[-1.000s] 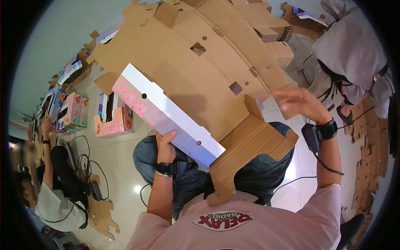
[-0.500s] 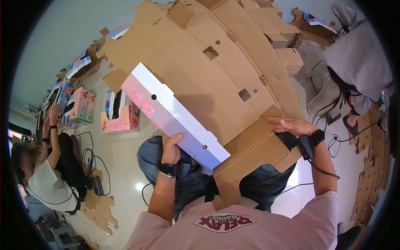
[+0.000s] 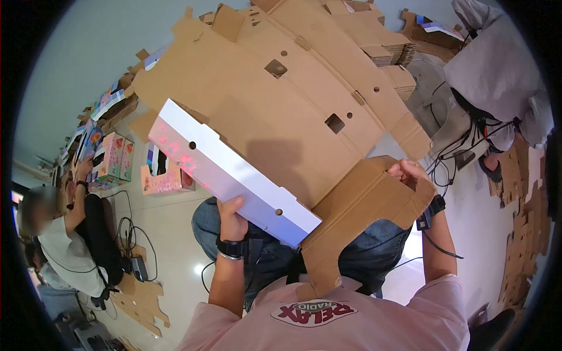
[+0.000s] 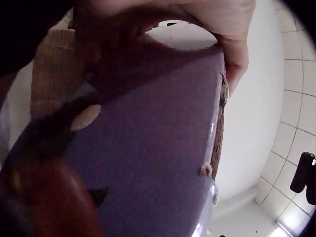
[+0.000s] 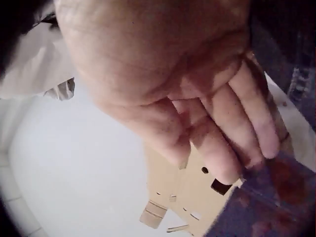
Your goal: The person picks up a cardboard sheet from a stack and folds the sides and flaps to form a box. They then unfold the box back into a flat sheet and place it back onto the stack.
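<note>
A large cardboard blank (image 3: 316, 111) lies in front of me, brown side up, with punched holes. In the head view its left wall (image 3: 257, 202) stands folded up, with a white top strip and a pink-purple flower print. My left hand (image 3: 233, 221) grips this wall near its close end, thumb over the printed face. The brown near panel (image 3: 351, 199) with a curved cutout rises over my knees. At its right end my right hand (image 3: 411, 172) holds the edge with bent fingers. In the right wrist view the fingertips (image 5: 229, 173) meet the purple printed face.
A pink folded box (image 3: 170, 182) and taller printed boxes (image 3: 111, 155) stand on the left floor. Another person (image 3: 76, 240) sits there beside black cables (image 3: 126, 231). Flat cardboard stacks (image 3: 392, 52) lie at the back right, near a grey cloth-covered seat (image 3: 486, 70).
My right hand has come down from the air at the right to the near panel's end, its fingers now bent at the edge. My left hand keeps its grip on the printed wall.
</note>
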Tool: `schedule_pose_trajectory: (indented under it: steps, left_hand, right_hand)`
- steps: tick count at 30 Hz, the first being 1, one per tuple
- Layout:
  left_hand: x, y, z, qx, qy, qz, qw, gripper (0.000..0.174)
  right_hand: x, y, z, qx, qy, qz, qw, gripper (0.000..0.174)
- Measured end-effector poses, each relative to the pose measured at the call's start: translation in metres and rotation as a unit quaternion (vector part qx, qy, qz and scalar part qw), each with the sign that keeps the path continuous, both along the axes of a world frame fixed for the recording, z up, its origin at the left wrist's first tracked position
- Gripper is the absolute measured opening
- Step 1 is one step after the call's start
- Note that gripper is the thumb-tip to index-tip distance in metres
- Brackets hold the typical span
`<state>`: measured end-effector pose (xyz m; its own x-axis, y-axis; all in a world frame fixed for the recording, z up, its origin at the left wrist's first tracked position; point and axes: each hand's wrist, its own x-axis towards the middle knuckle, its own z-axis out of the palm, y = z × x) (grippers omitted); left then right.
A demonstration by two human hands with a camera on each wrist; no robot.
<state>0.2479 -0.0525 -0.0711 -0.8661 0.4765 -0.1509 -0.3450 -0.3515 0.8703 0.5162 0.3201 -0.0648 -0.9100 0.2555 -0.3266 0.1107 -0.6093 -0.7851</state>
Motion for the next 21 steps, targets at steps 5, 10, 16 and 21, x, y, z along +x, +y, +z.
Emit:
schedule_pose_trajectory:
  steps: [5,10,16,21]
  left_hand:
    - [0.002,0.000,0.014,-0.013,0.054,-0.002,0.998,0.074]
    - [0.006,0.001,0.023,-0.038,0.111,0.025,0.993,0.066]
    - [0.012,0.007,0.031,0.001,0.079,0.018,0.997,0.064]
    - [0.022,0.024,0.046,0.031,0.079,0.032,0.996,0.065]
  right_hand:
    - [0.001,-0.013,-0.012,0.002,0.056,-0.053,0.997,0.033]
    - [0.016,-0.018,-0.033,0.005,0.070,-0.131,0.989,0.030]
    - [0.039,-0.053,-0.052,0.279,-0.044,-0.191,0.940,0.028]
    - [0.048,-0.077,-0.046,0.340,-0.104,-0.088,0.931,0.023]
